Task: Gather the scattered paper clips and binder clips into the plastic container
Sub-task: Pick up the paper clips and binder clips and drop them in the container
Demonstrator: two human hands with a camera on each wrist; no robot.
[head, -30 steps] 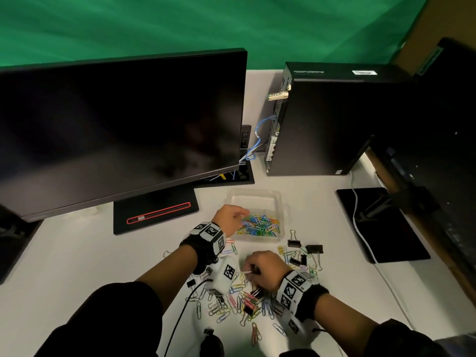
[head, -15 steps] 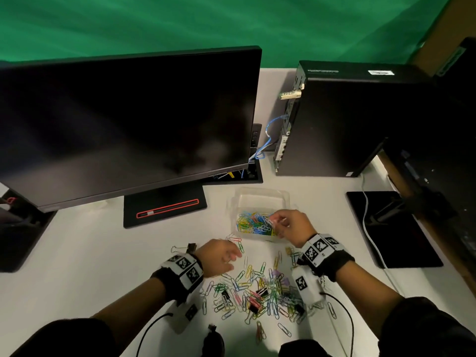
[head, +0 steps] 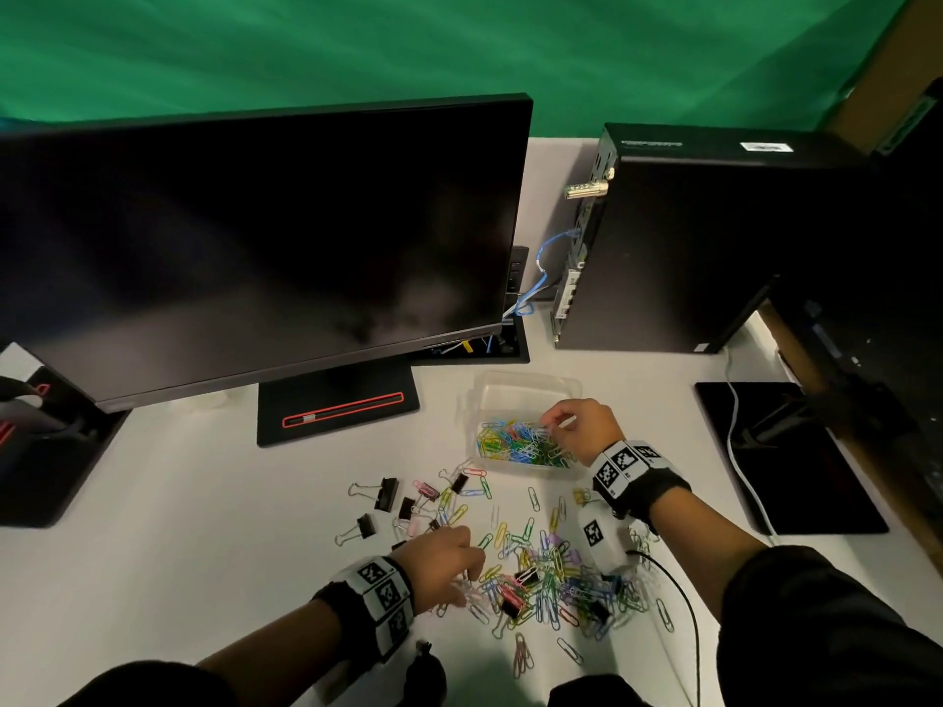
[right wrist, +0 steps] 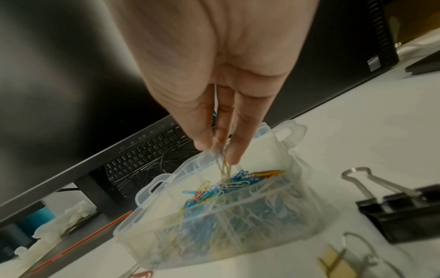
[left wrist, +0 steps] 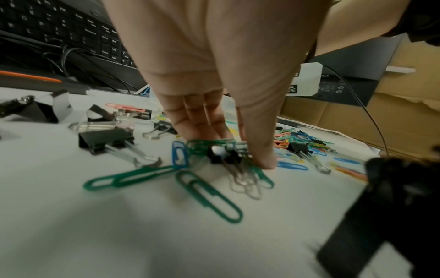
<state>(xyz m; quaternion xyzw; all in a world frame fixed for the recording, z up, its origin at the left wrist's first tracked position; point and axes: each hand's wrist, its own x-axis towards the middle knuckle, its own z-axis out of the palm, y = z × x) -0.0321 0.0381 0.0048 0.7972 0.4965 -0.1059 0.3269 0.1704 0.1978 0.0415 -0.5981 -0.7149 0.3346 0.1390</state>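
A clear plastic container (head: 530, 382) (right wrist: 152, 188) holding coloured paper clips stands in front of the monitor base. My right hand (head: 553, 426) (right wrist: 219, 150) hovers over it, pinching a few pale paper clips (right wrist: 225, 167) that dangle blurred into the box. A scattered pile of paper clips (head: 551, 579) with small black binder clips lies nearer to me. My left hand (head: 467, 586) (left wrist: 228, 150) is down at the pile's left edge, thumb and fingers pinching green paper clips (left wrist: 202, 146) and a small binder clip. Larger binder clips (head: 385, 494) (left wrist: 104, 139) lie to the left.
A dark monitor (head: 255, 247) on its base (head: 337, 405) stands behind, a black computer tower (head: 714, 237) at the back right. A black pad (head: 786, 451) with a white cable lies on the right. Another binder clip (right wrist: 400, 206) lies beside the container.
My left hand left the container and came down to the pile's left edge. My right hand carried clips from the pile up to the container and stays over it.
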